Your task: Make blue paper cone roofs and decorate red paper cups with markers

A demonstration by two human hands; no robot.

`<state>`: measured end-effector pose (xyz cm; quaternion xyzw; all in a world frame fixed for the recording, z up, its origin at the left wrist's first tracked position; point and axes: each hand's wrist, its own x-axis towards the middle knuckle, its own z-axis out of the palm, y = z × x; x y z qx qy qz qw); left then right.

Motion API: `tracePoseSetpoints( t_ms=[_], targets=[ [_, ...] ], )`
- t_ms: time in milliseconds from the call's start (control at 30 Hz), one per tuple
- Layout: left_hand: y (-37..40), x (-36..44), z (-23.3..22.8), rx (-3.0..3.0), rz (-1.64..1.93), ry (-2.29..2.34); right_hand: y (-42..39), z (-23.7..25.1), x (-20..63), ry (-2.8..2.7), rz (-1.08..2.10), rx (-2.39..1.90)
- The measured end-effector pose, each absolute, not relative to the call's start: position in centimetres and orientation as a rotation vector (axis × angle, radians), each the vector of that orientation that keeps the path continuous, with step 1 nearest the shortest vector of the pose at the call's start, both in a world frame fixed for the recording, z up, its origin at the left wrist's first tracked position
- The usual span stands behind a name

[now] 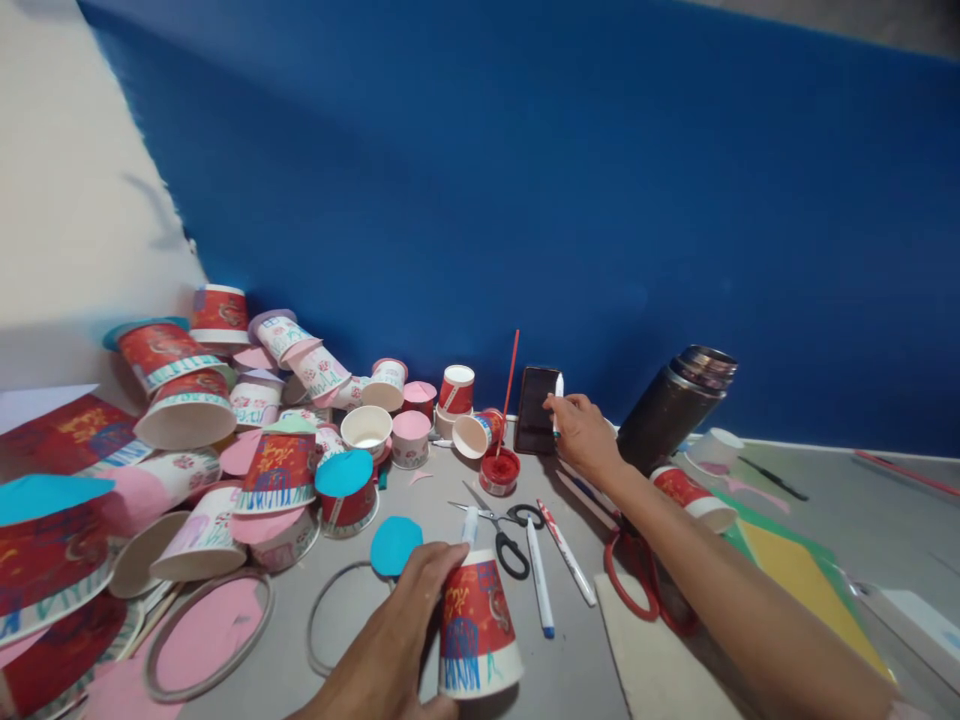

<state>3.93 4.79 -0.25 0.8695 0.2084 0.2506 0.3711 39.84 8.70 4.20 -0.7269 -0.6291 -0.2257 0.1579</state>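
Note:
My left hand (409, 620) grips a red paper cup (480, 620), which stands upside down in the foreground. The cup has yellow figures and blue and green pen strokes near its white rim. Just behind the cup's top is a pale marker end (470, 525); whether my fingers touch it is unclear. Farther off, my right hand (589, 430) pinches a white marker (559, 388) upright in front of a dark phone (534, 410). Between my hands lie black-handled scissors (512, 555), a blue-tipped marker (540, 580) and a red-and-white marker (566, 553).
Many decorated paper cups (277, 470) crowd the left side. A red pot (500, 470) with a thin red stick stands before the phone. Beyond my right forearm are a black flask (675, 405), red-handled scissors (634, 585) and coloured paper (802, 590). A blue wall (525, 200) rises behind.

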Motion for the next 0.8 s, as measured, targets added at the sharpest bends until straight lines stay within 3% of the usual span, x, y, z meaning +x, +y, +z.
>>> tracePoseSetpoints(
  t_ms=[467,667,800],
  targets=[
    [4.0,4.0,1.0,2.163,0.636,0.607,6.9,5.8,40.3,-1.809,-0.640,-1.924],
    [3.7,4.0,1.6,2.189,0.606,0.624,-0.1,8.5,38.0,-1.753,-0.722,-1.638],
    [3.7,3.9,1.6,2.236,0.591,0.582,-6.2,9.1,33.4,-1.787,-0.488,-1.500]
  ],
)
